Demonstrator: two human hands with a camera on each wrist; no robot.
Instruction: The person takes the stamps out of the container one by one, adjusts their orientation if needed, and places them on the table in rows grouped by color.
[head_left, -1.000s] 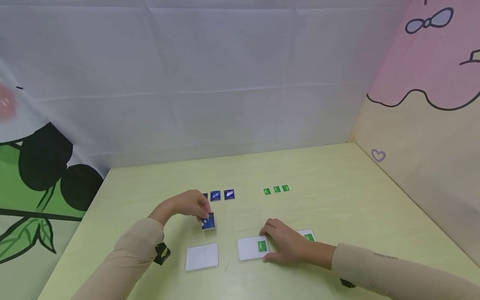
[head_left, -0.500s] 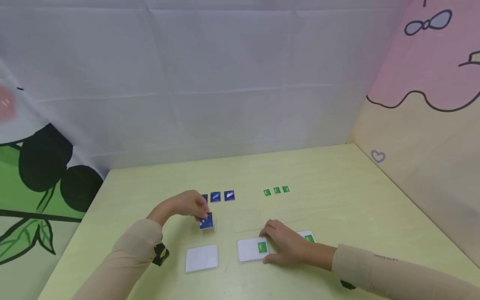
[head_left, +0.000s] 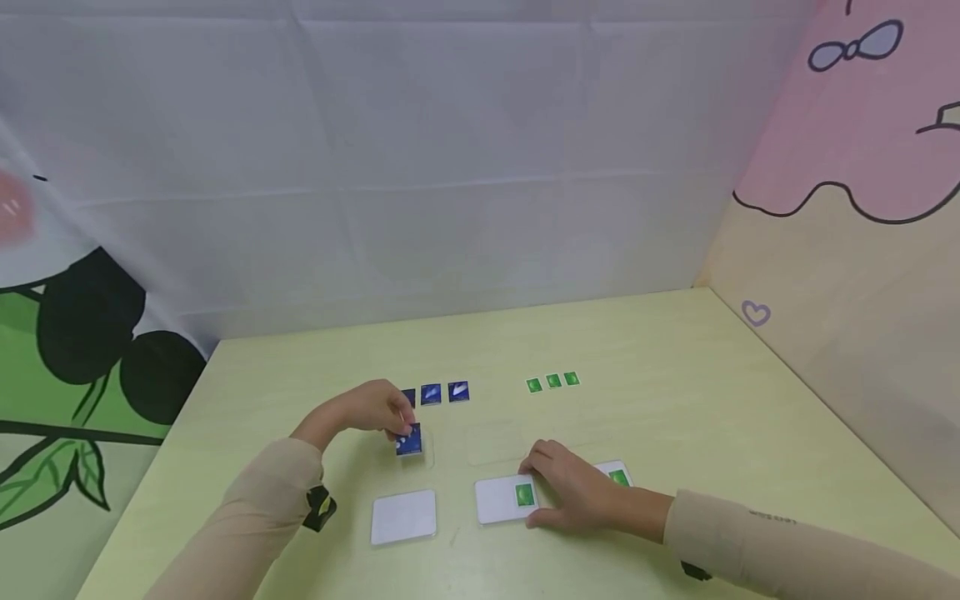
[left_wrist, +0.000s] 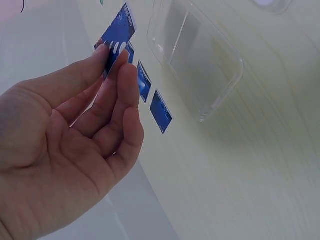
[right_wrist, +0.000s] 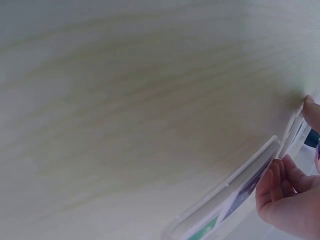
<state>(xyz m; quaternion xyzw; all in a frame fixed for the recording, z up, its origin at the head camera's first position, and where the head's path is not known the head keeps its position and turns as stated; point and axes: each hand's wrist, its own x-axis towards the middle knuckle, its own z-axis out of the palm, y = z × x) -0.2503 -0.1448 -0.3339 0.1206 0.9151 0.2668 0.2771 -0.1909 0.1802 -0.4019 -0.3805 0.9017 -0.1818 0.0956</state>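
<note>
Two grips. Head: left hand (head_left: 381, 407) pinches a blue card (head_left: 409, 442) above the table (head_left: 645, 358); right hand (head_left: 577, 490) holds a white box (head_left: 495, 500) by its edges. Left wrist: pinch near one edge, so we judge slipping possible. Right wrist: oversqueezing could skid the box.

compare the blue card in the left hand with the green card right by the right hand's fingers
Color: the blue card is dark blue with white shapes; the green card is bright green with a pale border.
Pose: the blue card is held up, pinched by the left hand; the green card lies flat on or in the white-topped case.
Shared: both are small, flat and printed.
</note>
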